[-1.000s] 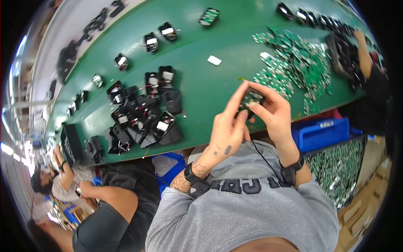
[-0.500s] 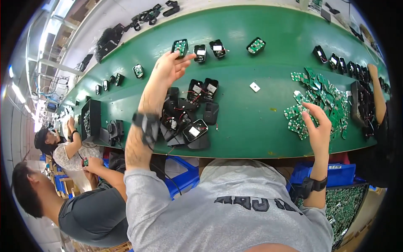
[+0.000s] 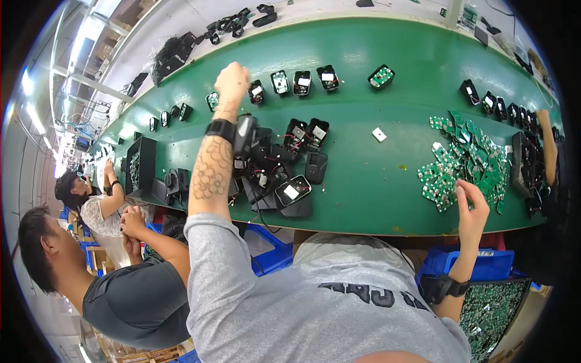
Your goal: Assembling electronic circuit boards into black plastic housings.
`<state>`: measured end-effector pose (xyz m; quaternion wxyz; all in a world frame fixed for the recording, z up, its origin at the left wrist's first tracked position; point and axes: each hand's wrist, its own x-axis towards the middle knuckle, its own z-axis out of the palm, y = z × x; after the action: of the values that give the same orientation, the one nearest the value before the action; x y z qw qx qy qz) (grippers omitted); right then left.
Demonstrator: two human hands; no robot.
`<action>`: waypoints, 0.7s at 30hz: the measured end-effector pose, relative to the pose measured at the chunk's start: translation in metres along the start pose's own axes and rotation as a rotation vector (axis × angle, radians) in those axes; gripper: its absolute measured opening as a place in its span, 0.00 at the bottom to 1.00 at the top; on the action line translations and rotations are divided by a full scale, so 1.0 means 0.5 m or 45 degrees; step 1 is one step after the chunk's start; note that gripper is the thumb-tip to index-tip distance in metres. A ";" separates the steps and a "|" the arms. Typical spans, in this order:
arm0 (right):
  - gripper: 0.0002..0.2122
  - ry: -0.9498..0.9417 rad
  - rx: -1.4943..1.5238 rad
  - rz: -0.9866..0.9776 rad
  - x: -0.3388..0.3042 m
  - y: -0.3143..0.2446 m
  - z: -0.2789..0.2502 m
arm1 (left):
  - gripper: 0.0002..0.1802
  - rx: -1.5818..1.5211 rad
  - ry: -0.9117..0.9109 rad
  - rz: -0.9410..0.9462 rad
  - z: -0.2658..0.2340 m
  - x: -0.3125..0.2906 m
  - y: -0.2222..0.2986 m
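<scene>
My left hand (image 3: 233,81) is reached out to the far left of the table with its fingers curled closed. What they hold, if anything, is hidden. Beside it stand a black housing with a green board (image 3: 212,101) and a black housing with a white part and red wires (image 3: 256,92). Farther right along the row is another board-filled housing (image 3: 279,81). My right hand (image 3: 473,209) is at the near edge of a heap of green circuit boards (image 3: 475,154), thumb and finger drawn together in a pinch; anything between the tips cannot be made out.
A cluster of black housings with wires (image 3: 266,169) lies near my left forearm. A small white square piece (image 3: 379,134) rests mid-table. A black bin (image 3: 140,166) stands left, with seated co-workers (image 3: 136,296) beyond. Another person's arm (image 3: 548,148) reaches in at right.
My left hand has moved left, away from a board-filled housing, and its fingers have curled. My right hand has drawn nearer me, thumb and finger closer together. The view has shifted slightly.
</scene>
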<state>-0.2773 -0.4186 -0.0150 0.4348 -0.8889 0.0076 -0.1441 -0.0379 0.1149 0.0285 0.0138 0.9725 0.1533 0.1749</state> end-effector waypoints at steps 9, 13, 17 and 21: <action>0.11 0.019 -0.463 -0.221 0.050 -0.072 0.074 | 0.28 -0.590 -0.649 0.012 0.105 0.021 -0.128; 0.19 0.049 -0.631 -0.353 0.042 -0.052 0.104 | 0.19 -0.870 -0.289 0.074 0.021 0.048 -0.179; 0.21 0.087 -0.695 -0.346 0.018 -0.036 0.129 | 0.22 -1.775 -0.268 -0.144 -0.162 -0.104 -0.012; 0.19 -0.056 -0.516 -0.445 0.025 -0.043 0.162 | 0.29 -2.336 -0.721 -0.348 -0.241 -0.366 0.119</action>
<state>-0.2466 -0.3445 -0.0422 0.2163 -0.9486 -0.1268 -0.1933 -0.2253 -0.0003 0.0847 0.8237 0.5636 0.0598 -0.0175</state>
